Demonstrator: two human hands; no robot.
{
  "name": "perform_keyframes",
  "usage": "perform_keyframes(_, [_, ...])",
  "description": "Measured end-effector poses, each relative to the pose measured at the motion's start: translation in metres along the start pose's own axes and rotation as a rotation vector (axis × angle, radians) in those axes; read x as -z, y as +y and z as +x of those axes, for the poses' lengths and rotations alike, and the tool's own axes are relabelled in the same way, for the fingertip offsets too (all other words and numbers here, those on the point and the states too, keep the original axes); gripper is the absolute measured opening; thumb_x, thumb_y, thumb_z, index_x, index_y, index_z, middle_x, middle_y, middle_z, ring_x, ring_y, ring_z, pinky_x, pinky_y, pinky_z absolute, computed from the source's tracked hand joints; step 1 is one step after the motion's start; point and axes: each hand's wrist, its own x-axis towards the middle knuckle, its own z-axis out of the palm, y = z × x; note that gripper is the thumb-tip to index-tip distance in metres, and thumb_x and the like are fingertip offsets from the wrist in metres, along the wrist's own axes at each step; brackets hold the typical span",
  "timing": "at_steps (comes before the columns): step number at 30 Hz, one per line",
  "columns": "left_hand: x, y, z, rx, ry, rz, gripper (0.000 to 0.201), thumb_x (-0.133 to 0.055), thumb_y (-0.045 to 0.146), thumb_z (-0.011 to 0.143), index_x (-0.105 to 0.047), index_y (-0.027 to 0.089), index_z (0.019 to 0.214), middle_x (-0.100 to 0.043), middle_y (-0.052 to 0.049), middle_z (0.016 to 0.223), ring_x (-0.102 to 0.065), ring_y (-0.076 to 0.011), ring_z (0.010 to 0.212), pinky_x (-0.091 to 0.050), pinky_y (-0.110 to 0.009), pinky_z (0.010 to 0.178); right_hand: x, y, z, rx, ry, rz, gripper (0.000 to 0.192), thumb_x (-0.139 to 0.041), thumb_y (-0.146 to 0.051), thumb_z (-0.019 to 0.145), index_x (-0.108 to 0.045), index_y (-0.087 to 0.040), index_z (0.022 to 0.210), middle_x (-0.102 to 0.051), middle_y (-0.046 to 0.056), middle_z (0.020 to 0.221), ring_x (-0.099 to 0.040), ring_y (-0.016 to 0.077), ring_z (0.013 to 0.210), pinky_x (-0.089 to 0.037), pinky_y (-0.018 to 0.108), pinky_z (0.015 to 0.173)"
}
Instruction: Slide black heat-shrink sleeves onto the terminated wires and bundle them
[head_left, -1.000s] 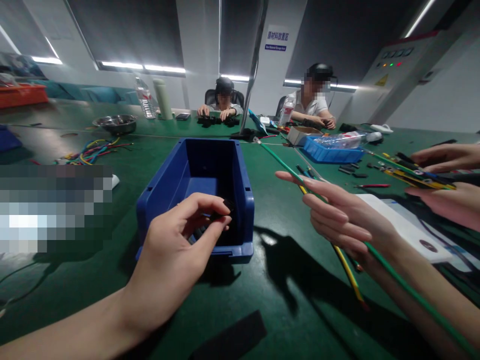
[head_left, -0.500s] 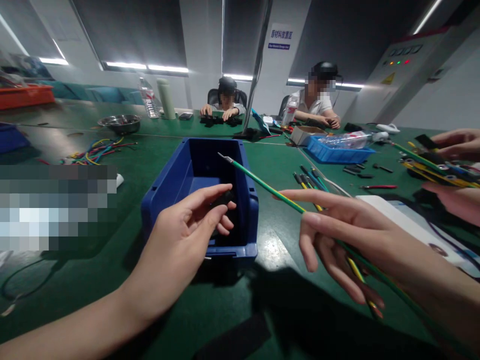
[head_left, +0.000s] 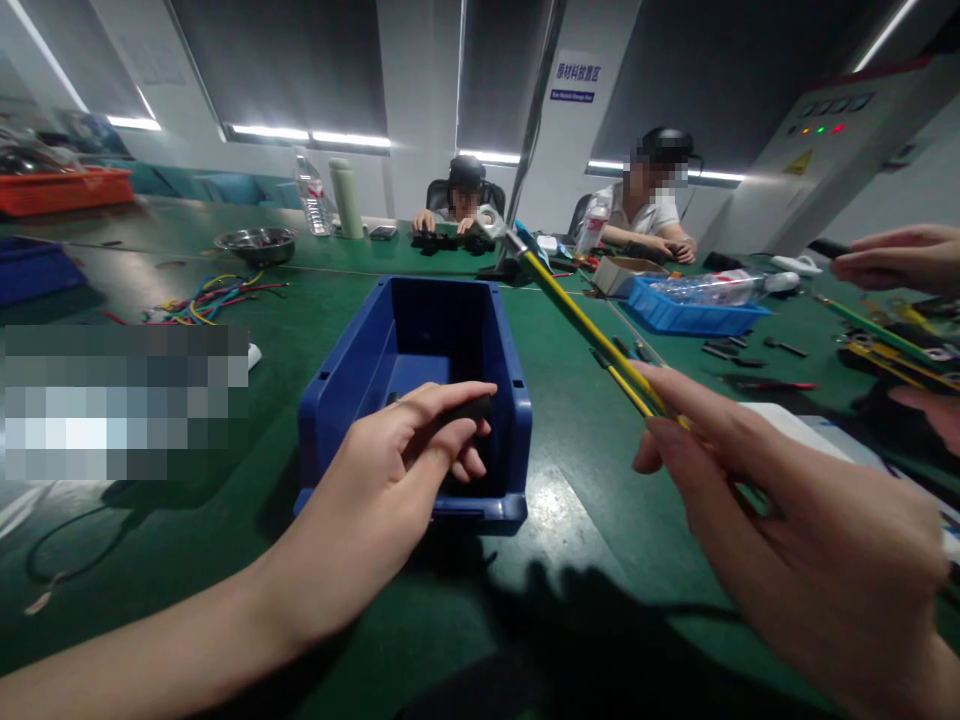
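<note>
My left hand (head_left: 405, 470) is over the front of a dark blue plastic bin (head_left: 341, 385), thumb and fingers curled round a small black piece (head_left: 474, 408) mostly hidden by them. To its right, my right hand (head_left: 795, 510) pinches a yellow-green wire (head_left: 577, 315) between thumb and index finger. The wire slants up to the left, tipped with a metal ring terminal (head_left: 491, 222) above the bin's far right corner. A second thin yellow length (head_left: 626, 385) shows below the wire; whether the hand holds it I cannot tell.
A light blue tray (head_left: 694, 318) holding a plastic bottle stands right of the bin, near loose black pieces (head_left: 724, 350). A co-worker's hand (head_left: 904, 258) is at far right. Coloured wires (head_left: 217, 300) and a metal bowl (head_left: 255, 247) lie left. Two people sit across the table.
My right hand has turned and closed; the wire's ring terminal now shows face-on and higher. My left hand stays at the bin with the black piece. The view has shifted slightly.
</note>
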Motion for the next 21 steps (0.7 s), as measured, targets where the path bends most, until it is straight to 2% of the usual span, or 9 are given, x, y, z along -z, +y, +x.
perform_keyframes(3, [0.001,0.004,-0.005,-0.119,0.035,0.068,0.024,-0.056,0.026,0.096,-0.067,0.031,0.117,-0.072,0.004,0.085,-0.07,-0.0108,0.074,-0.058,-0.02,0.072,0.002,-0.006,0.0,0.128,0.043,-0.136,0.025,-0.048,-0.023,0.097,-0.057,-0.025,0.12,-0.073,0.005,0.081,-0.056,0.012,0.045,-0.032,0.03,0.043])
perform_keyframes(5, [0.001,0.007,-0.01,-0.218,0.079,0.066,0.027,-0.055,0.023,0.097,-0.066,0.033,0.119,-0.072,0.004,0.09,-0.069,-0.0094,0.068,-0.058,-0.019,0.068,0.002,-0.006,0.004,0.235,0.121,-0.129,0.012,-0.049,-0.025,0.096,-0.06,-0.022,0.1,-0.07,0.003,0.071,-0.048,0.0086,0.035,-0.028,0.03,0.039])
perform_keyframes(6, [0.002,0.008,-0.013,-0.244,0.098,0.073,0.03,-0.054,0.021,0.097,-0.064,0.033,0.123,-0.071,0.003,0.096,-0.069,-0.0097,0.07,-0.058,-0.02,0.07,0.002,-0.005,0.006,0.277,0.169,-0.119,0.015,-0.048,-0.029,0.097,-0.059,-0.022,0.09,-0.066,0.0,0.063,-0.043,0.0067,0.031,-0.027,0.029,0.036])
perform_keyframes(8, [0.002,0.009,-0.018,-0.336,0.145,0.081,0.036,-0.054,0.018,0.097,-0.06,0.036,0.127,-0.069,0.003,0.099,-0.067,-0.0081,0.07,-0.057,-0.019,0.068,0.0,0.0,0.009,0.301,0.22,-0.086,0.025,-0.047,-0.034,0.099,-0.056,-0.022,0.079,-0.058,-0.004,0.053,-0.042,0.0053,0.031,-0.03,0.025,0.036])
perform_keyframes(10, [0.003,0.008,-0.022,-0.38,0.161,0.083,0.038,-0.053,0.016,0.097,-0.058,0.037,0.128,-0.066,0.004,0.095,-0.066,-0.0081,0.074,-0.055,-0.019,0.071,-0.003,0.007,0.01,0.269,0.238,-0.039,0.021,-0.05,-0.031,0.098,-0.058,-0.022,0.082,-0.058,-0.004,0.055,-0.051,0.0059,0.039,-0.035,0.022,0.04])
perform_keyframes(12, [0.002,0.005,-0.024,-0.379,0.147,0.086,0.037,-0.049,0.017,0.099,-0.057,0.036,0.129,-0.061,0.003,0.093,-0.063,-0.0091,0.078,-0.053,-0.02,0.072,-0.008,0.014,0.01,0.268,0.281,0.002,0.008,-0.056,-0.021,0.095,-0.063,-0.022,0.096,-0.062,-0.003,0.064,-0.055,0.0067,0.048,-0.036,0.021,0.042])
perform_keyframes(15, [0.001,0.0,-0.024,-0.339,0.164,0.096,0.032,-0.047,0.02,0.1,-0.059,0.035,0.126,-0.057,0.001,0.1,-0.059,-0.0103,0.083,-0.05,-0.021,0.07,-0.015,0.019,0.009,0.286,0.272,-0.017,0.034,-0.056,-0.011,0.093,-0.062,-0.027,0.123,-0.067,-0.001,0.077,-0.053,0.0088,0.052,-0.036,0.024,0.043])
perform_keyframes(17, [-0.001,-0.003,-0.024,-0.288,0.189,0.092,0.028,-0.046,0.024,0.101,-0.06,0.036,0.123,-0.056,0.001,0.101,-0.057,-0.0101,0.082,-0.048,-0.021,0.069,-0.018,0.018,0.009,0.27,0.243,-0.023,0.032,-0.056,-0.013,0.093,-0.063,-0.029,0.12,-0.068,0.0,0.078,-0.053,0.0108,0.053,-0.037,0.027,0.043])
perform_keyframes(21, [-0.004,-0.005,-0.023,-0.162,0.136,0.025,0.025,-0.043,0.032,0.103,-0.058,0.036,0.122,-0.057,0.002,0.093,-0.056,-0.0103,0.076,-0.047,-0.022,0.067,-0.023,0.014,0.007,0.225,0.281,0.015,0.013,-0.058,-0.019,0.094,-0.068,-0.026,0.099,-0.066,0.0,0.069,-0.05,0.0121,0.049,-0.035,0.03,0.044])
